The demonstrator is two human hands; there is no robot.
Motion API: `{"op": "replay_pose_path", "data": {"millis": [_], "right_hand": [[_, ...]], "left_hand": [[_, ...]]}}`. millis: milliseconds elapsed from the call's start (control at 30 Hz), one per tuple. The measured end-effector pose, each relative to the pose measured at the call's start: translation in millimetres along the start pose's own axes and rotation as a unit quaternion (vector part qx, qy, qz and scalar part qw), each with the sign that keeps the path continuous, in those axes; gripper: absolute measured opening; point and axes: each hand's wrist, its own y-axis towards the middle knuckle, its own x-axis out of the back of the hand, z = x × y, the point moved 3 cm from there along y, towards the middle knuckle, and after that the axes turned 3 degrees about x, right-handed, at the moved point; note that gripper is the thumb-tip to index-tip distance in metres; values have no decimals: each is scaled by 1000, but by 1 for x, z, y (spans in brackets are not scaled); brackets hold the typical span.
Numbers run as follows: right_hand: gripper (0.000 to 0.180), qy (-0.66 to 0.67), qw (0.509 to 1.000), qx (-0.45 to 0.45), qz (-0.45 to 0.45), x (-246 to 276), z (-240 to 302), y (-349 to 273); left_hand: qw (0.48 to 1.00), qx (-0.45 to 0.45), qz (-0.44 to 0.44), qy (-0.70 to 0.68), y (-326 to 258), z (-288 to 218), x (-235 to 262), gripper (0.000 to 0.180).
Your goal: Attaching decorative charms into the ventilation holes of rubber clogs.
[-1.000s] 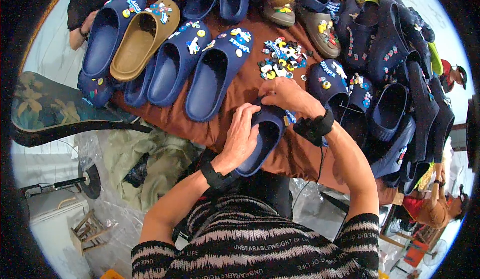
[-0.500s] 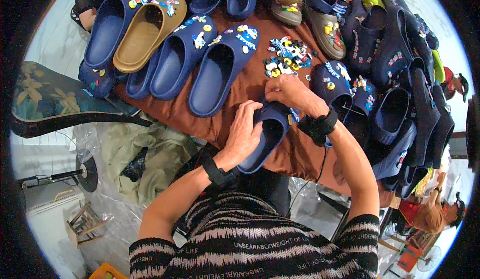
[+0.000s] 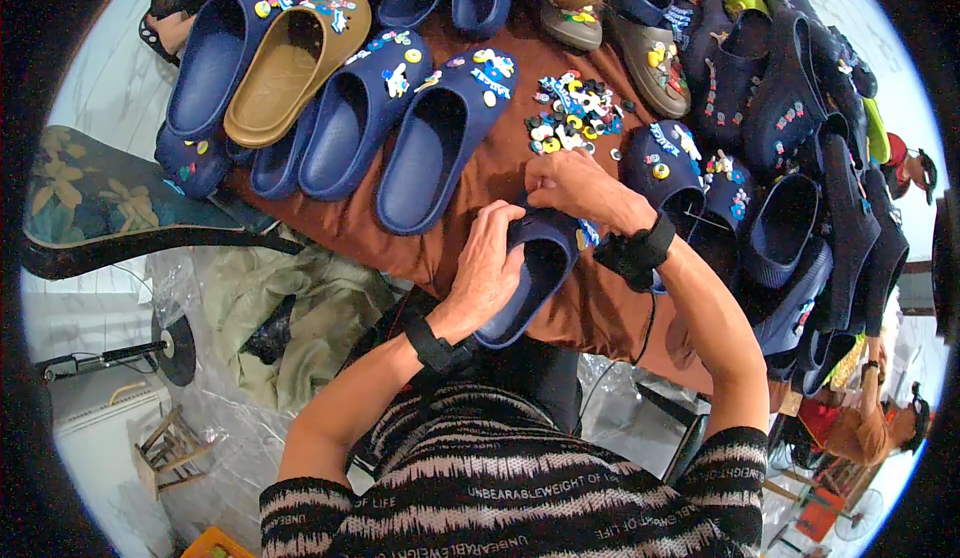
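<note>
A navy blue clog lies at the table's front edge, its open heel toward me. My left hand is closed round its left side, fingers over the upper and its rim. Over the toe end, my right hand is closed in a pinch; whatever the fingertips hold is hidden behind the hand. White and blue charms show on the clog's upper beside my right wrist. Just beyond the right hand is a loose pile of small colourful shoe charms.
Decorated navy clogs and a tan clog lie on the brown cloth at the left. More dark clogs are heaped at the right. A flowered chair stands at the far left. Another person is at the right rim.
My right elbow has swung slightly outward, and the right hand has shifted a little at the clog's toe. The left hand keeps its grip. The other person's arm has moved.
</note>
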Motion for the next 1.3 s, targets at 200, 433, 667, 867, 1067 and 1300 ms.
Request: {"op": "replay_pose_path", "data": {"millis": [200,433,667,867,1067,1300], "right_hand": [[28,-46,997,28,49,6,-8,7],[57,25,990,-32,137,3,-36,27],[66,-35,989,-52,137,2,-28,23],[54,42,996,-14,76,1,-28,12],[26,202,976,79,14,-4,-35,7],[18,230,966,72,98,0,-37,14]], "left_hand": [[1000,-3,2,-1,0,1,0,43],[1000,2,5,0,1,0,-1,44],[1000,11,-3,1,0,3,-2,45],[1000,5,-5,0,0,2,-2,44],[1000,-16,-4,1,1,-2,1,42],[1000,1,-3,3,1,-3,0,42]]}}
